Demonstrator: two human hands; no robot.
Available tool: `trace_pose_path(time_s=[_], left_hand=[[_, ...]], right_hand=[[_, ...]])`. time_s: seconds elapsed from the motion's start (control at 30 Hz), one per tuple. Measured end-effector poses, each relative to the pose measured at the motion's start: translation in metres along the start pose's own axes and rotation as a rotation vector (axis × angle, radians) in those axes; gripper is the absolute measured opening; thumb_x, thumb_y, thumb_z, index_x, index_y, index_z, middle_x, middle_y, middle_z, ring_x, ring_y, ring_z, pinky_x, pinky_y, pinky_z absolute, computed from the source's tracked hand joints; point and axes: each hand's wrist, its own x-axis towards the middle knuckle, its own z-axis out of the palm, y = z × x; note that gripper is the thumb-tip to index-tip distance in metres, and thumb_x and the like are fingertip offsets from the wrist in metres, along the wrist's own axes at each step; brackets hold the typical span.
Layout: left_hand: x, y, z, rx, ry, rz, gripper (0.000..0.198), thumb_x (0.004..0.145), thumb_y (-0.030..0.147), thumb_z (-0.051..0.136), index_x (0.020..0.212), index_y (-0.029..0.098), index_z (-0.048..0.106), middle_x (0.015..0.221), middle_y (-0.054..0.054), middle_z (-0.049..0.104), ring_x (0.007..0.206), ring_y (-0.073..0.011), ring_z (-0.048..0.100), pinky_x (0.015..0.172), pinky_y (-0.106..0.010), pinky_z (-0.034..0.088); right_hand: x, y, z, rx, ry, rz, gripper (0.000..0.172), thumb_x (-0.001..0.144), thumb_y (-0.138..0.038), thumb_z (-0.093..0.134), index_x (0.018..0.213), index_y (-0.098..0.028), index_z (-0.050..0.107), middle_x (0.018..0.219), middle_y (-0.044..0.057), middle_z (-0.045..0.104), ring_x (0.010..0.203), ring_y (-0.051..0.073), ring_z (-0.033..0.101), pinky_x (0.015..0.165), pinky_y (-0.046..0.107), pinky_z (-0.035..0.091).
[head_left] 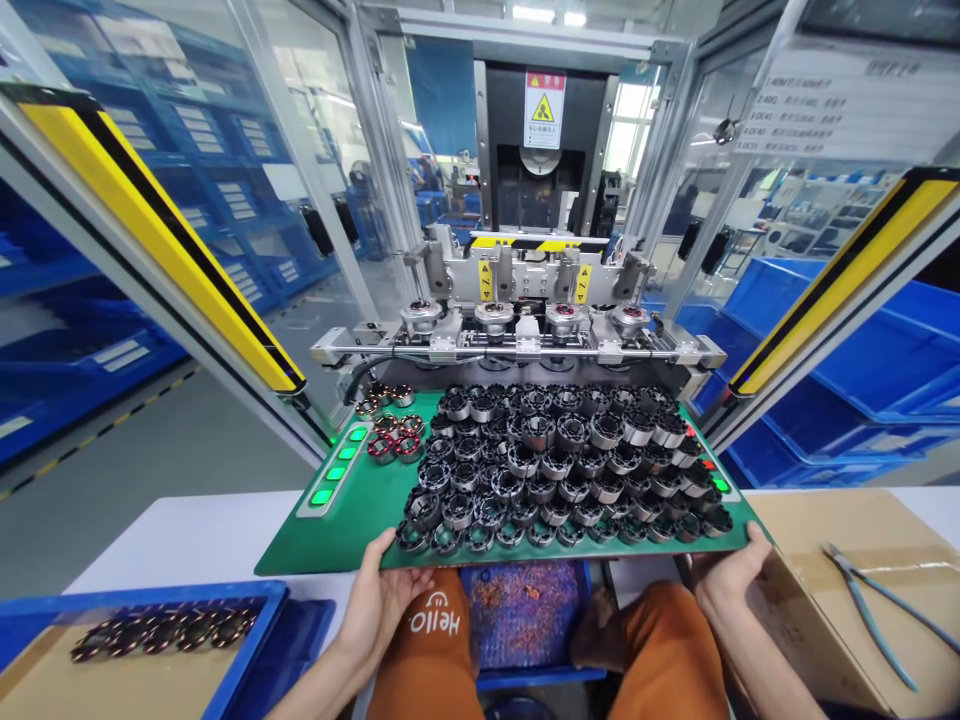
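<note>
Rows of dark, slotted stator cores (555, 465) cover most of a green board (345, 530) in front of me. At its front edge, my left hand (379, 590) is closed, thumb on top and fingers curled beneath. My right hand (727, 575) grips the front right corner in the same way, its fingers partly hidden underneath. I cannot tell whether a separate thin plate lies under the cores. Several stators with copper windings (397, 440) sit at the board's back left, some with red parts.
Behind the board stands a machine with several round fixtures (495, 318). Lit green buttons (337, 465) flank the cores. A blue tray (262, 610) holds wound stators at left; pliers (870, 610) lie on a cardboard box (817, 650) at right. A blue bin (525, 675) with copper scraps is below.
</note>
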Motion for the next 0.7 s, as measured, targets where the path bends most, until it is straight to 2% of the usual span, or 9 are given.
trace_pose_path(time_s=[0.1, 0.3, 0.47, 0.7], left_hand=[[0.000, -0.001, -0.001, 0.005, -0.004, 0.004, 0.035, 0.081, 0.056, 0.077, 0.078, 0.024, 0.061, 0.072, -0.004, 0.068, 0.068, -0.0216, 0.058, 0.067, -0.035, 0.059], [0.000, -0.001, 0.000, 0.017, 0.004, 0.000, 0.037, 0.077, 0.058, 0.079, 0.077, 0.025, 0.062, 0.067, -0.002, 0.064, 0.066, -0.0217, 0.056, 0.066, -0.035, 0.059], [0.001, 0.000, 0.000, 0.017, -0.001, 0.000, 0.038, 0.073, 0.058, 0.081, 0.077, 0.024, 0.063, 0.068, -0.003, 0.065, 0.066, -0.0215, 0.055, 0.064, -0.035, 0.058], [0.003, -0.002, -0.002, 0.016, -0.012, 0.004, 0.039, 0.074, 0.059, 0.081, 0.076, 0.024, 0.063, 0.068, -0.003, 0.064, 0.066, -0.0215, 0.054, 0.064, -0.035, 0.058]], right_hand=[[0.002, 0.001, -0.001, 0.017, 0.002, 0.003, 0.048, 0.069, -0.058, 0.081, 0.103, -0.024, 0.076, 0.086, -0.002, 0.074, 0.069, 0.017, 0.061, 0.051, 0.028, 0.057], [0.009, 0.004, -0.009, -0.011, -0.009, 0.019, 0.054, 0.067, -0.061, 0.083, 0.107, -0.026, 0.075, 0.090, -0.003, 0.077, 0.067, 0.016, 0.064, 0.047, 0.027, 0.055], [0.009, 0.003, -0.010, -0.032, -0.026, 0.008, 0.053, 0.067, -0.062, 0.084, 0.103, -0.025, 0.072, 0.082, -0.001, 0.072, 0.065, 0.018, 0.061, 0.047, 0.030, 0.053], [0.008, 0.004, -0.008, -0.037, -0.020, -0.014, 0.055, 0.069, -0.063, 0.082, 0.107, -0.025, 0.075, 0.085, 0.000, 0.074, 0.068, 0.019, 0.061, 0.054, 0.032, 0.057]])
